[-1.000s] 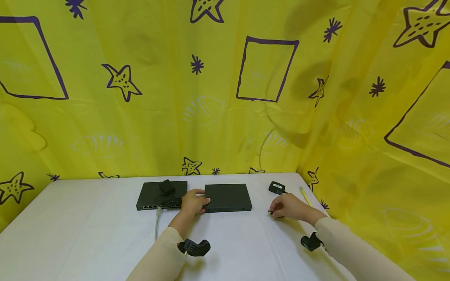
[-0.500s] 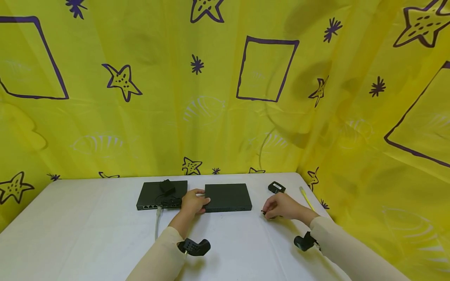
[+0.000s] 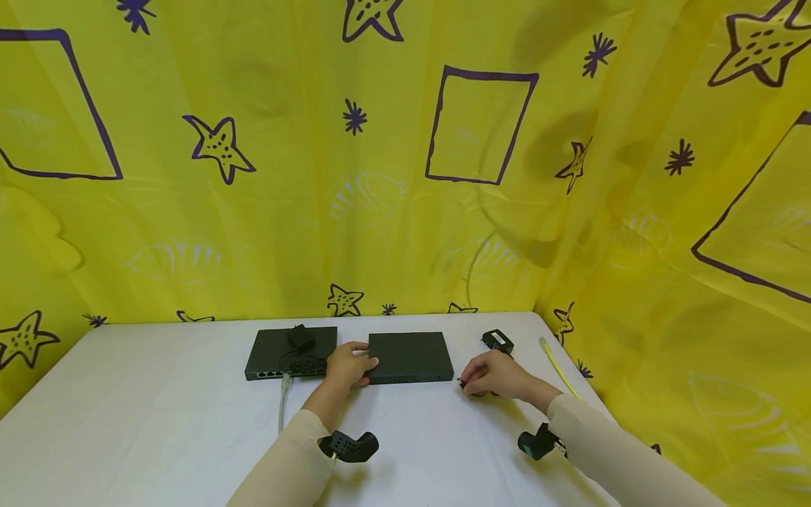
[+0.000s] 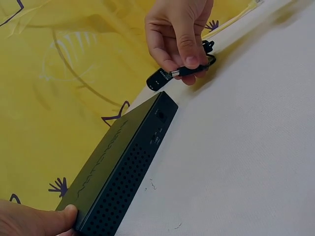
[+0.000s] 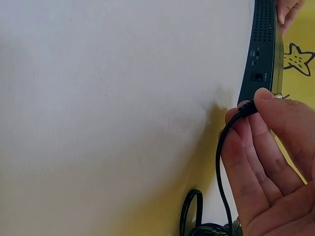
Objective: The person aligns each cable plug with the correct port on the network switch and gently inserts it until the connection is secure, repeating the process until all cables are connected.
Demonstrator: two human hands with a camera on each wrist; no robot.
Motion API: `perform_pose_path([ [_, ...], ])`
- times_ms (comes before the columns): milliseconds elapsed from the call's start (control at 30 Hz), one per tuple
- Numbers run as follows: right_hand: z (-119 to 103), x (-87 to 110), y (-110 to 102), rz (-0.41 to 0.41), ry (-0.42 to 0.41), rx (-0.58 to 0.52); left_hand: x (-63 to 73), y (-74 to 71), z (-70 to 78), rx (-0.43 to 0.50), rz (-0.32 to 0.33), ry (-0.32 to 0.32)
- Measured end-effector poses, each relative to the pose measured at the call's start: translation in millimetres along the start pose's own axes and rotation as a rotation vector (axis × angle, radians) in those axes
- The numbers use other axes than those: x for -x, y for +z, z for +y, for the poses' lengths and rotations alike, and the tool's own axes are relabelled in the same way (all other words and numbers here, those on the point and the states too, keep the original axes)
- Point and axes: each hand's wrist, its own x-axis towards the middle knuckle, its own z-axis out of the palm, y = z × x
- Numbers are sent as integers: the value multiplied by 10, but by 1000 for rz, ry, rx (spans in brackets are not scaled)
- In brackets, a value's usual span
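A black network switch (image 3: 410, 355) lies flat on the table. My left hand (image 3: 346, 365) grips its left end, thumb on top. On the side facing me, the left wrist view shows vent holes, a small slide switch and a round power socket (image 4: 161, 116) near the right end. My right hand (image 3: 497, 373) is just right of that end, pinching the power plug (image 5: 247, 108) of a black cable between thumb and fingers. The plug's metal tip points toward the switch and stands apart from the socket. The cable trails to a black power adapter (image 3: 498, 341) behind the hand.
Left of my left hand lies a second black switch (image 3: 266, 350), with a black adapter (image 3: 300, 338) and its cord on top. A grey network cable (image 3: 284, 405) runs from its front. At the right edge lies a yellow cable (image 3: 557, 367). A yellow curtain (image 3: 285, 232) hangs behind the table.
My right hand has moved left with the power plug, closer to the right end of the network switch. My left hand and both switches have stayed in place.
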Motion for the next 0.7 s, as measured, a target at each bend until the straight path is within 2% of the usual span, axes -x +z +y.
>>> perform_pose_path([
  [267,-61,-26,92,50,19,-11,6,-12,-10,-11,2,11],
  [467,-97,-47,134,42,43,-95,-10,-19,-36,-7,8,21],
  [700,-184,-32,202,23,141,-143,-13,4,-20,-3,15,1],
])
